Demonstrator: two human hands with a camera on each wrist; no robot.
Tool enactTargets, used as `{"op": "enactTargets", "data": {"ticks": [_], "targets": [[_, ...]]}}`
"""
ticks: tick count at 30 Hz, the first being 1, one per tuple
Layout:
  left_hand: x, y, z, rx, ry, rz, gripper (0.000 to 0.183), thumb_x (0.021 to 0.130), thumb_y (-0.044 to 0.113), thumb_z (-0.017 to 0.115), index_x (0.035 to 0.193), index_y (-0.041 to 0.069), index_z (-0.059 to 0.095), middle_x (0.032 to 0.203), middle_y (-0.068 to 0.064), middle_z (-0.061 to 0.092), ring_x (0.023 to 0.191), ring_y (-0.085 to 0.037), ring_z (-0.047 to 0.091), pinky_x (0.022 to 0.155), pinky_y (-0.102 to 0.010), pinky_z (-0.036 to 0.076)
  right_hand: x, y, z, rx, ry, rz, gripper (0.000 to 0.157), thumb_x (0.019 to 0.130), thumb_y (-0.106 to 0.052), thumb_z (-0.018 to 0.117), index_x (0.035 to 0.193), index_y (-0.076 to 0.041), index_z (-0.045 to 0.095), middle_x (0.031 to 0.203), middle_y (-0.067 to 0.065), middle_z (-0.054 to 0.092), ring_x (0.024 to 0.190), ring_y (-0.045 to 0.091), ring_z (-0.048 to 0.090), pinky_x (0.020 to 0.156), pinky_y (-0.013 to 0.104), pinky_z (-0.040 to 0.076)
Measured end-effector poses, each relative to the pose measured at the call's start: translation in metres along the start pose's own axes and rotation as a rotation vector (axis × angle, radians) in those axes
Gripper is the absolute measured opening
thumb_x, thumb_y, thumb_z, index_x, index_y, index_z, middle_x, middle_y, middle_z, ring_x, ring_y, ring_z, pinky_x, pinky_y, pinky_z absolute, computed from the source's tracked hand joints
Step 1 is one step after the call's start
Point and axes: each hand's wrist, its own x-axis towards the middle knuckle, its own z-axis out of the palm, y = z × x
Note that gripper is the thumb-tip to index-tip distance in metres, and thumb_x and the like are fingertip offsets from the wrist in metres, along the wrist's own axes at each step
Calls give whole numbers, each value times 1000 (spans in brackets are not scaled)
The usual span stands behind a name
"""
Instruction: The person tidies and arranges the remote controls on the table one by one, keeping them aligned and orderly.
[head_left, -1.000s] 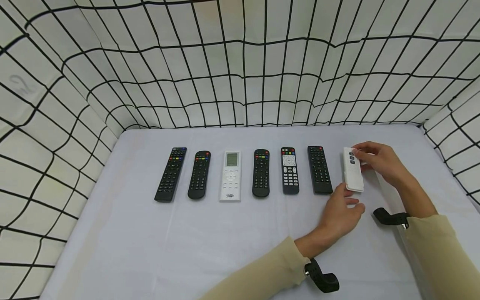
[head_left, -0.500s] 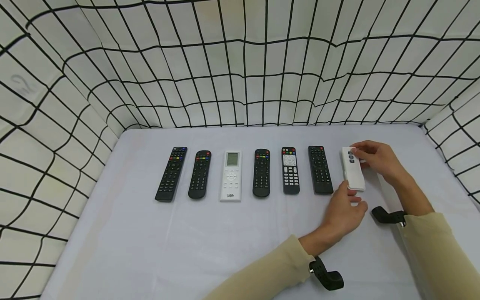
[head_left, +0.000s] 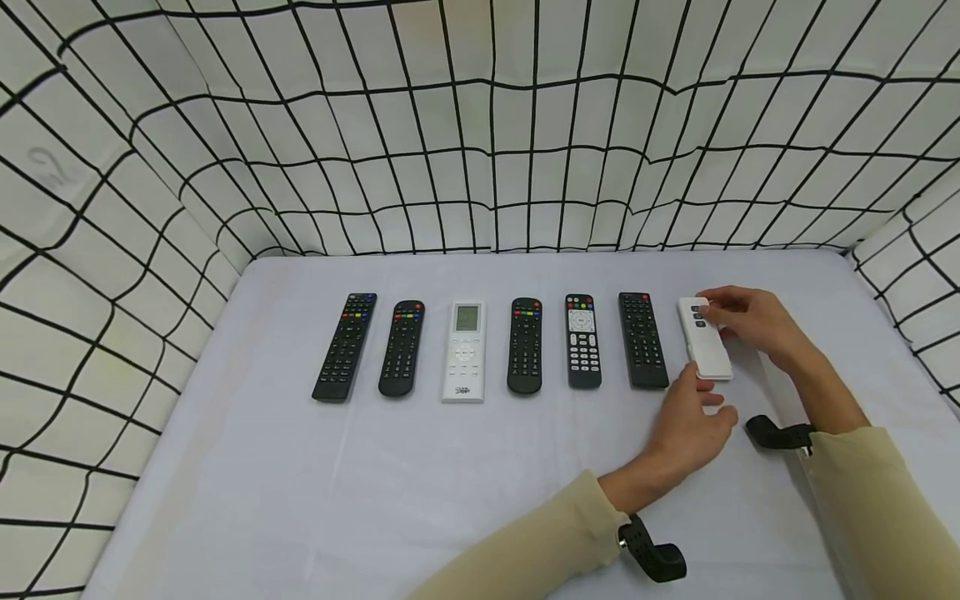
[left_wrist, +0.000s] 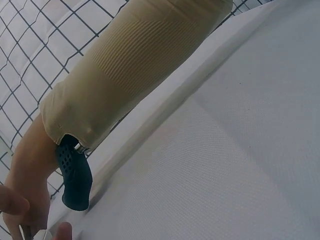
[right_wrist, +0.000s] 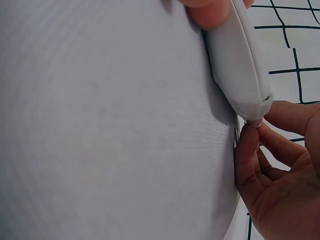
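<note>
A slim white remote control [head_left: 707,346] with a few grey buttons lies at the right end of a row of remotes, its top leaning left. Gripping its upper end is my right hand [head_left: 757,321], thumb on the face near the buttons and fingers behind the far edge. My left hand [head_left: 686,429] has its fingertips at the lower end, one on each side of the corner, as the right wrist view shows with the left hand [right_wrist: 285,175] beside the remote's tip. Left thumb stands apart from it. In the left wrist view the right hand [left_wrist: 30,200] is partly cut off.
Leftward in the row lie a black remote [head_left: 643,342], one with white buttons [head_left: 582,342], another black remote [head_left: 524,346], a white remote with a screen [head_left: 464,350] and two more black ones. A black grid on white walls borders the white-covered table [head_left: 300,492].
The white remote's top end has swung left, so it leans more, alongside the neighbouring black remote. Both hands stay at its ends; the left has shifted slightly right.
</note>
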Motion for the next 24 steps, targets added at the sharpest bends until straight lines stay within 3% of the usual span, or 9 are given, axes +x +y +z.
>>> {"op": "enactTargets", "data": {"ticks": [10,15,19,24], "targets": [[0,2,-5,26,-13,-9,62,95,11,67,152,11,42,127,2,62,104,2,63,79,-15,52,-2,1,-1,-24,-7,8,52,107,-34,59,144,3,56,128,30,64,86,4,58,70,16,51],[-7,6,-14,44,-84,-32,66,98,16,67,156,9,37,127,1,65,95,3,66,75,-16,53,-6,-1,0,-43,12,7,53,107,-32,60,145,5,53,123,28,62,85,8,58,68,15,51],[-12,9,-29,132,-145,37,65,102,21,65,158,7,35,134,-2,63,103,3,65,77,-15,53,-11,-5,1,-81,58,7,53,108,-31,57,145,7,51,122,30,61,95,24,61,65,13,48],[-14,11,-54,280,-128,164,60,105,25,62,156,6,39,141,-6,58,114,-1,62,84,-13,53,-19,-14,2,-107,142,-22,52,109,-32,53,145,6,51,128,32,58,115,45,57,69,21,46]]}}
